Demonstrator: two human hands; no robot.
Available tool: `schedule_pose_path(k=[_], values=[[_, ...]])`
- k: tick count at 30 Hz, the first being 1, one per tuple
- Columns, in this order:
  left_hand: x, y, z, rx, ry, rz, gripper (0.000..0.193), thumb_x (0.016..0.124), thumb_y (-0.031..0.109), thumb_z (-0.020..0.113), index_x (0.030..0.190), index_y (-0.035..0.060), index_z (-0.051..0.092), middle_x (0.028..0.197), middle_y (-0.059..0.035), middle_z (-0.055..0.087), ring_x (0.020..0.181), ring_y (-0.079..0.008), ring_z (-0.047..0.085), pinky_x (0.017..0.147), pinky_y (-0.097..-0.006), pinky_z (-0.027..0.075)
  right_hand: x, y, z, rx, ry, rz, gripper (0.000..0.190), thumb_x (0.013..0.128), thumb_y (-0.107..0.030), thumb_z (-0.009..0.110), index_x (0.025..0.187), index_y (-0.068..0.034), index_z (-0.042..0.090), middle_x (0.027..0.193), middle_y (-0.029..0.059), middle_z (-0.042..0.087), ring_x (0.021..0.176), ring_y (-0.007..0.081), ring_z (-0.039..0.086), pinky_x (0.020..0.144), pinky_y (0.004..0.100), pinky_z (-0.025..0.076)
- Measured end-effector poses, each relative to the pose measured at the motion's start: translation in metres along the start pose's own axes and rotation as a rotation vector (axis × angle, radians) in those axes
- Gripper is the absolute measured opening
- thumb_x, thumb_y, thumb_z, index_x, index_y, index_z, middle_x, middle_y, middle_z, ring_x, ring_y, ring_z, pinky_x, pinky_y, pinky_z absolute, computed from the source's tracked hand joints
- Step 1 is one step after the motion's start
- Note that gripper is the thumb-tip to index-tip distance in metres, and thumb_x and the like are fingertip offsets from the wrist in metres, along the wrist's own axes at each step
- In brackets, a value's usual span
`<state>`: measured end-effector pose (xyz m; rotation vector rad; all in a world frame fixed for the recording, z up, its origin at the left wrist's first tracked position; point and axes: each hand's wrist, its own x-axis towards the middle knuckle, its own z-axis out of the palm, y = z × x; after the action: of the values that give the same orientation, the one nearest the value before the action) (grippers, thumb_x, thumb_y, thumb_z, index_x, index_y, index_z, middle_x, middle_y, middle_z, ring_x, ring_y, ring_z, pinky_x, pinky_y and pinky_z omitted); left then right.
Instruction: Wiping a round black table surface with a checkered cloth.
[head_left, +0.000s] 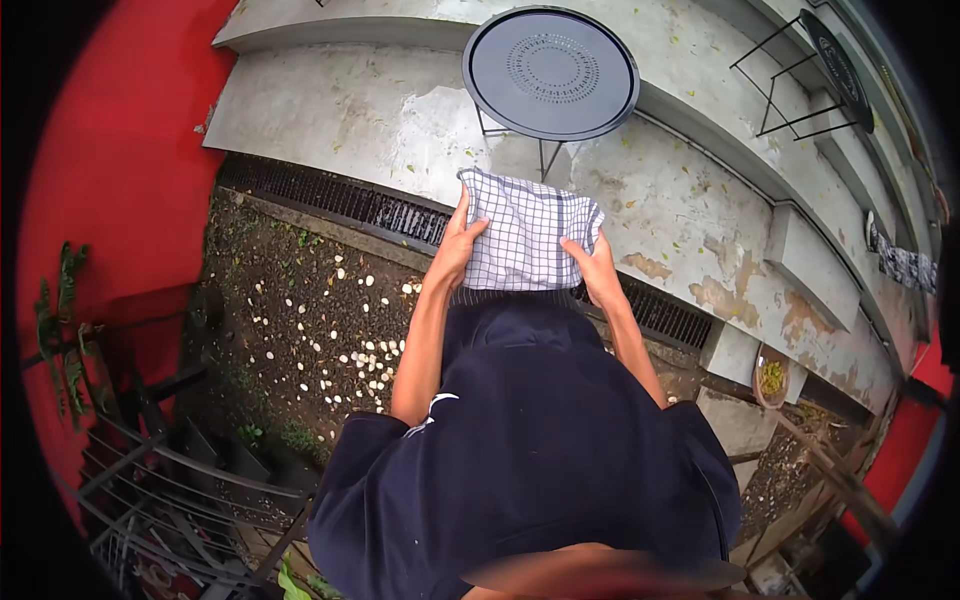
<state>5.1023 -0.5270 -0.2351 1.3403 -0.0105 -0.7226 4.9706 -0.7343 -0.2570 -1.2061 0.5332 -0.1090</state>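
Note:
A white cloth (525, 229) with a dark blue check is spread between my two hands in front of my body. My left hand (454, 247) grips its left edge, thumb on top and fingers behind. My right hand (592, 262) grips the right edge the same way. The cloth's lower edge hangs over my dark trousers, and its underside is hidden. Just beyond it stands a round dark metal table (551, 73) with a raised rim, a pattern of small holes and thin legs. Cloth and table look apart.
Stepped concrete ledges (337, 97) with damp patches and fallen leaves lie ahead. A drain grating (337, 199) runs along their foot. A second metal table (836, 71) stands at upper right. Soil with white pebbles (375, 360) and a metal railing (195, 480) are to the left.

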Motion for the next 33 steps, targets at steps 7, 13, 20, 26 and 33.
schedule_pose_path(k=[7,13,20,26,33], values=[[0.029,0.021,0.031,0.031,-0.223,-0.106,0.097,0.083,0.0,0.068,0.161,0.0006,0.011,0.164,-0.0166,0.027,0.143,-0.0253,0.04,0.117,-0.0341,0.036,-0.019,0.009,-0.018,-0.081,0.118,-0.131,0.063,0.092,-0.007,0.065,0.147,0.006,0.037,0.139,0.0148,0.056,0.125,0.0213,0.055,0.109,0.0347,0.041],[0.077,0.022,0.02,0.123,-0.287,-0.05,0.096,0.082,-0.005,0.064,0.161,0.0009,0.01,0.166,-0.0173,0.02,0.148,-0.0258,0.033,0.118,-0.0334,0.034,0.004,0.012,-0.006,-0.109,0.244,-0.195,0.064,0.092,-0.005,0.064,0.148,0.006,0.036,0.143,0.017,0.052,0.128,0.0234,0.052,0.11,0.0355,0.039],[0.133,0.06,-0.023,0.161,-0.419,-0.098,0.094,0.087,-0.006,0.056,0.162,0.0048,0.002,0.169,-0.0185,0.002,0.154,-0.0276,0.017,0.122,-0.0355,0.027,0.063,-0.01,0.046,0.096,0.361,-0.03,0.054,0.091,0.001,0.063,0.142,0.005,0.044,0.132,0.0113,0.061,0.119,0.0183,0.06,0.105,0.0332,0.046],[0.187,0.059,-0.064,0.28,-0.432,-0.178,0.097,0.086,-0.007,0.057,0.162,0.0048,-0.003,0.169,-0.0186,0.0,0.155,-0.0274,0.014,0.122,-0.0349,0.024,0.116,-0.003,0.082,0.125,0.418,0.02,0.055,0.088,0.004,0.06,0.141,0.006,0.045,0.134,0.0132,0.06,0.12,0.0197,0.059,0.103,0.0332,0.047],[0.26,0.062,-0.063,0.204,-0.477,-0.191,0.095,0.085,-0.006,0.06,0.162,0.0035,0.004,0.167,-0.0218,0.014,0.148,-0.0296,0.032,0.116,-0.0368,0.039,0.173,0.001,0.088,0.254,0.458,0.151,0.044,0.091,0.009,0.055,0.134,0.004,0.05,0.126,0.013,0.065,0.113,0.0207,0.065,0.099,0.0348,0.052]])
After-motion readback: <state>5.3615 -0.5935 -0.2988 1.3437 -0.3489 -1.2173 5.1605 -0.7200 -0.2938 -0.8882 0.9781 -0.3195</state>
